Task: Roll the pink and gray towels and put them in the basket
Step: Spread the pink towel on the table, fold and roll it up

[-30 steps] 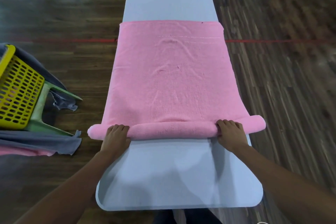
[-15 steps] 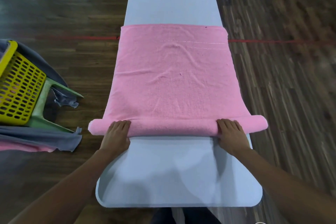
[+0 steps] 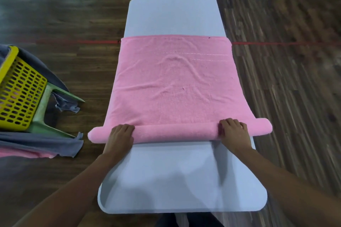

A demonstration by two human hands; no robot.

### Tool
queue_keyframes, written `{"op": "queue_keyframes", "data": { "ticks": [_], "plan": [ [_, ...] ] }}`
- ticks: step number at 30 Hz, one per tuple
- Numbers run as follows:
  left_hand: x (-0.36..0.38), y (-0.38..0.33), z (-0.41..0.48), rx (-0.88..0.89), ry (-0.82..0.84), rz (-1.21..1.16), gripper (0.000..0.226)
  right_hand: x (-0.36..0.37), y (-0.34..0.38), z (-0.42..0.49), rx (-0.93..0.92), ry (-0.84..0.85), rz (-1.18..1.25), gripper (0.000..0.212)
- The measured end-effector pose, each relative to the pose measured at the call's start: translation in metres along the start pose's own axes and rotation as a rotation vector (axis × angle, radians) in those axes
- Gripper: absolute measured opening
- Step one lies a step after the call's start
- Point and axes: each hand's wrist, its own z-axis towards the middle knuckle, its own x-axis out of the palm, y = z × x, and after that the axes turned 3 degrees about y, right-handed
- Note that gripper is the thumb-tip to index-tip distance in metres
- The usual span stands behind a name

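Pink towel [image 3: 175, 83]: lies flat along the white counter [image 3: 175, 180]; its near end is wound into a roll [image 3: 175, 132] that sticks out past both counter edges.
Left hand [image 3: 120, 135]: your fingers curl over the roll near its left end, gripping it.
Right hand [image 3: 233, 131]: grasps the roll near its right end, fingers curled over the top.
Gray towel [image 3: 36, 143]: drapes on the floor to your left, with another pink cloth showing beneath it.
Basket [image 3: 18, 94]: yellow, perforated, apparently resting on a green stool [image 3: 44, 108] at far left, well apart from the counter.
Progress: rolling looks early; most of the cloth lies flat ahead of you.
Risk: a raised wrinkle crosses the flat middle, and rolling over it would likely trap a lump. Pushing harder with one hand would likely skew the roll into a cone. The overhanging ends could sag and loosen.
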Motion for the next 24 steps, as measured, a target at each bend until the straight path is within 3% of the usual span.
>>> {"op": "queue_keyframes", "data": {
  "ticks": [4, 8, 11, 13, 15, 18, 20, 23, 24],
  "plan": [
    [0.008, -0.006, -0.007, -0.016, 0.131, 0.043, 0.056, 0.015, 0.002, -0.016, -0.007, 0.153, -0.085, 0.068],
    [-0.002, -0.009, -0.003, -0.038, 0.206, 0.117, 0.036, 0.000, 0.004, -0.013, 0.006, 0.197, -0.100, 0.042],
    [-0.010, -0.009, 0.002, -0.121, 0.353, 0.036, 0.045, -0.022, 0.001, 0.002, 0.022, 0.482, -0.028, 0.042],
    [-0.009, -0.004, 0.003, -0.137, 0.314, 0.009, 0.044, -0.030, -0.003, 0.011, 0.100, 0.603, 0.152, 0.048],
    [-0.006, -0.002, 0.002, -0.114, 0.164, 0.034, 0.044, -0.027, -0.005, 0.013, 0.094, 0.415, 0.163, 0.046],
    [-0.002, -0.008, -0.003, -0.051, 0.029, 0.020, 0.039, -0.012, -0.001, 0.004, 0.058, 0.035, 0.110, 0.021],
    [0.003, -0.012, -0.008, -0.016, 0.038, 0.040, 0.042, 0.001, 0.000, -0.008, 0.006, 0.042, 0.104, 0.033],
    [0.008, -0.011, -0.013, -0.019, 0.138, 0.127, 0.064, 0.021, -0.007, -0.023, -0.058, 0.112, -0.007, 0.069],
    [0.010, -0.009, -0.012, -0.028, 0.133, 0.135, 0.065, 0.022, -0.008, -0.024, -0.043, 0.110, -0.002, 0.071]
  ]
}}
